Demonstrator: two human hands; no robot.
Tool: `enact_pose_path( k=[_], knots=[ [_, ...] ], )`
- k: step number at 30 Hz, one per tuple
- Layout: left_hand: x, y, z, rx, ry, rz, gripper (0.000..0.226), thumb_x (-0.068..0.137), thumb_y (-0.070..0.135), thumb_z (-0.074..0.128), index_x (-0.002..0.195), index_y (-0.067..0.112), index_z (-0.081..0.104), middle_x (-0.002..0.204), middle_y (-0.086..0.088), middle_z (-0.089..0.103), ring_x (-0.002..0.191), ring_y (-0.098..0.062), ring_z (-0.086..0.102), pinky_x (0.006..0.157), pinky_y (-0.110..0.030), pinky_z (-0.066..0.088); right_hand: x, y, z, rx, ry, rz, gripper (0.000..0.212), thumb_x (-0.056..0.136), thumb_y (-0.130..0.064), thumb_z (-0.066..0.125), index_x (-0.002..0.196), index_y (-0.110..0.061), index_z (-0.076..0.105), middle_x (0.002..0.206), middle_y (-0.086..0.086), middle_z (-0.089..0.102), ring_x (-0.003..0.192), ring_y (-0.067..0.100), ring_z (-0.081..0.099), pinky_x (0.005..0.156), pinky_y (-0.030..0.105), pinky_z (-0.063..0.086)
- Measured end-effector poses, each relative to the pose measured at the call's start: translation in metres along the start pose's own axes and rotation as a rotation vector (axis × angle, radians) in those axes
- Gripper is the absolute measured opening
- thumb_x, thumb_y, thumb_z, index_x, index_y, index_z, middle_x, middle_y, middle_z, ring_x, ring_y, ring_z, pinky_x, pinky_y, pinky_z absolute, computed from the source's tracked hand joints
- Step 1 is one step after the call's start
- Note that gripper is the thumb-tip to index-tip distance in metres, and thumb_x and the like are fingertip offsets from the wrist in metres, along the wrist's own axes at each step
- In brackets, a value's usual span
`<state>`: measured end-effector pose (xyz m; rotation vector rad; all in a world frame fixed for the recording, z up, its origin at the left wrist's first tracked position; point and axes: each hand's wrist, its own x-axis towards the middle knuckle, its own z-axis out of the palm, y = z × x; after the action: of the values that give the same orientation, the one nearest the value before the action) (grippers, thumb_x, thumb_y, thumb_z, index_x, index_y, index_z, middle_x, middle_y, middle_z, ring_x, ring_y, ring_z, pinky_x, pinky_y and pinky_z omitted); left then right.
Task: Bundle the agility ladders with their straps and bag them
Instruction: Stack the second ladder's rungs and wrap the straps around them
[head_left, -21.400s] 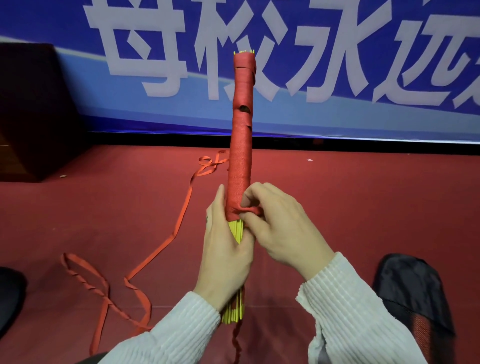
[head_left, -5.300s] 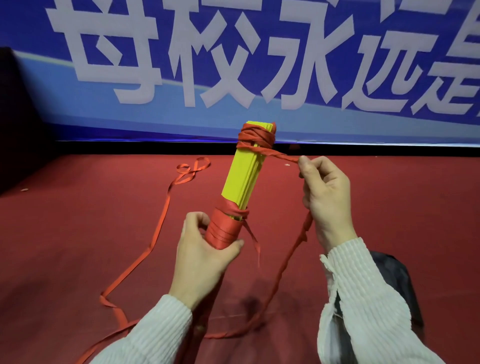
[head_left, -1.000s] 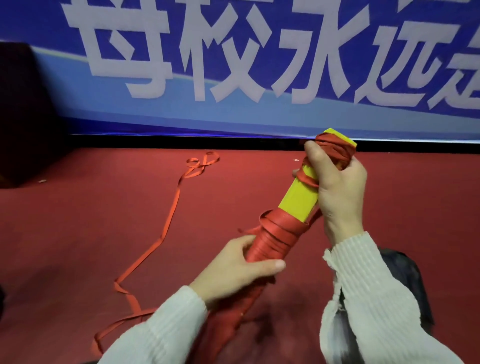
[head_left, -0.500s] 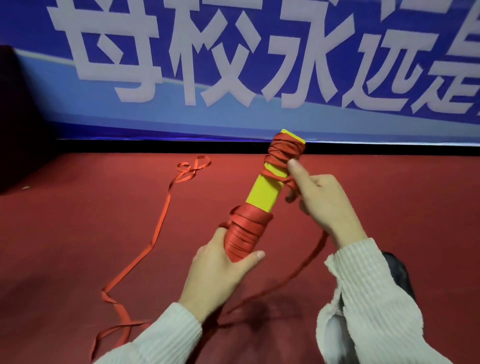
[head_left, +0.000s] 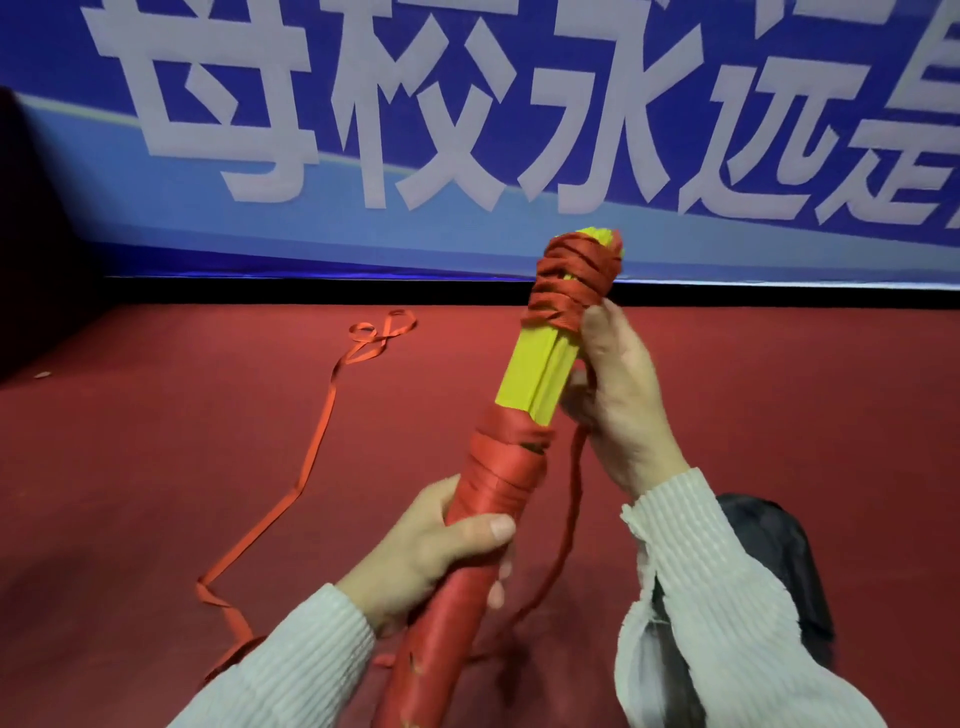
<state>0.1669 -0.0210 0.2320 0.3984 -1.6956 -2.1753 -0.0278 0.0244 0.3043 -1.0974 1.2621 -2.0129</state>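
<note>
A bundle of yellow ladder rungs (head_left: 535, 371) stands tilted in front of me, wound with red strap at its lower half and at its top end (head_left: 574, 280). My left hand (head_left: 441, 545) grips the red-wrapped lower part. My right hand (head_left: 618, 395) is beside the bare yellow middle, fingers curled around the strap just under the top winding. A length of red strap (head_left: 569, 525) hangs down from that hand toward the floor.
A loose red strap (head_left: 311, 457) trails across the red carpet at the left, ending in loops at the back. A black bag (head_left: 774, 561) lies on the floor at my right. A blue banner with white characters (head_left: 467, 130) stands behind.
My right hand has carried the strap round the top end, adding turns there. The bundle has swung a little more upright. My left hand keeps its grip.
</note>
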Motion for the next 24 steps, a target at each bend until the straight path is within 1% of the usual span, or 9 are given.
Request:
enact_pose_path(
  k=[3, 7, 10, 12, 14, 17, 20, 22, 24],
  knots=[
    [0.001, 0.004, -0.002, -0.158, -0.19, -0.053, 0.062, 0.069, 0.047, 0.089, 0.11, 0.007, 0.066, 0.082, -0.015, 0.066, 0.061, -0.023, 0.067, 0.059, -0.03, 0.056, -0.006, -0.012, 0.011, 0.078, -0.046, -0.001, 0.069, 0.075, -0.062, 0.072, 0.12, -0.01, 0.066, 0.09, 0.009, 0.077, 0.048, 0.009, 0.055, 0.044, 0.019, 0.039],
    [0.008, -0.005, 0.011, 0.308, 0.077, 0.163, 0.047, 0.072, 0.023, 0.091, 0.113, 0.025, 0.07, 0.099, -0.001, 0.075, 0.088, -0.019, 0.068, 0.085, -0.041, 0.056, -0.006, -0.012, 0.012, -0.135, 0.211, -0.18, 0.039, 0.077, -0.041, 0.081, 0.105, -0.015, 0.069, 0.091, 0.006, 0.079, 0.078, 0.016, 0.071, 0.071, 0.029, 0.055],
    [0.0, -0.006, 0.011, 0.186, -0.079, -0.01, 0.028, 0.077, 0.011, 0.082, 0.103, 0.008, 0.07, 0.076, -0.01, 0.07, 0.064, -0.021, 0.066, 0.065, -0.033, 0.058, -0.015, -0.011, 0.015, -0.063, 0.071, -0.101, 0.038, 0.085, -0.05, 0.068, 0.107, -0.019, 0.068, 0.089, 0.017, 0.078, 0.065, 0.02, 0.063, 0.059, 0.029, 0.049],
    [-0.004, 0.003, 0.006, -0.02, -0.226, -0.148, 0.045, 0.077, 0.013, 0.078, 0.11, -0.01, 0.059, 0.075, -0.017, 0.065, 0.062, -0.026, 0.066, 0.062, -0.033, 0.058, -0.014, -0.019, 0.016, -0.006, 0.101, -0.044, 0.025, 0.088, -0.04, 0.066, 0.098, -0.018, 0.073, 0.076, 0.02, 0.075, 0.057, 0.022, 0.065, 0.055, 0.027, 0.048],
    [0.0, 0.005, 0.004, 0.022, -0.13, -0.135, 0.04, 0.074, 0.016, 0.083, 0.107, 0.001, 0.065, 0.084, -0.019, 0.07, 0.07, -0.025, 0.069, 0.068, -0.035, 0.06, -0.008, -0.019, 0.015, -0.088, 0.252, -0.074, 0.015, 0.089, -0.029, 0.073, 0.082, -0.015, 0.072, 0.07, 0.018, 0.071, 0.058, 0.028, 0.072, 0.055, 0.03, 0.052],
    [0.01, -0.016, 0.009, 0.502, 0.223, 0.047, 0.046, 0.064, 0.03, 0.093, 0.102, 0.022, 0.067, 0.089, 0.003, 0.076, 0.076, -0.01, 0.064, 0.079, -0.039, 0.058, -0.007, -0.012, 0.017, -0.131, 0.267, -0.093, 0.015, 0.091, -0.024, 0.077, 0.092, -0.013, 0.067, 0.072, 0.007, 0.073, 0.07, 0.032, 0.077, 0.063, 0.033, 0.055],
    [0.002, -0.017, 0.005, 0.265, 0.024, -0.051, 0.042, 0.065, 0.022, 0.089, 0.096, 0.012, 0.063, 0.075, 0.003, 0.066, 0.06, -0.011, 0.061, 0.062, -0.029, 0.055, -0.013, -0.014, 0.019, 0.026, 0.06, -0.003, 0.032, 0.086, -0.042, 0.069, 0.106, -0.017, 0.066, 0.076, 0.008, 0.076, 0.072, 0.022, 0.074, 0.062, 0.022, 0.05],
    [-0.003, -0.008, 0.007, 0.029, -0.13, -0.15, 0.043, 0.068, 0.019, 0.087, 0.102, 0.008, 0.063, 0.072, -0.004, 0.065, 0.056, -0.016, 0.063, 0.057, -0.027, 0.055, -0.01, -0.016, 0.017, -0.04, 0.109, -0.008, 0.027, 0.081, -0.046, 0.072, 0.09, -0.02, 0.072, 0.07, 0.011, 0.072, 0.062, 0.019, 0.067, 0.057, 0.024, 0.05],
    [0.004, -0.014, 0.011, 0.131, 0.055, -0.076, 0.048, 0.067, 0.027, 0.092, 0.104, 0.014, 0.064, 0.077, 0.0, 0.069, 0.066, -0.016, 0.066, 0.065, -0.03, 0.057, -0.006, -0.015, 0.014, -0.163, 0.263, -0.11, 0.024, 0.082, -0.042, 0.076, 0.085, -0.019, 0.07, 0.072, 0.008, 0.068, 0.065, 0.023, 0.068, 0.06, 0.032, 0.055]
  ],
)
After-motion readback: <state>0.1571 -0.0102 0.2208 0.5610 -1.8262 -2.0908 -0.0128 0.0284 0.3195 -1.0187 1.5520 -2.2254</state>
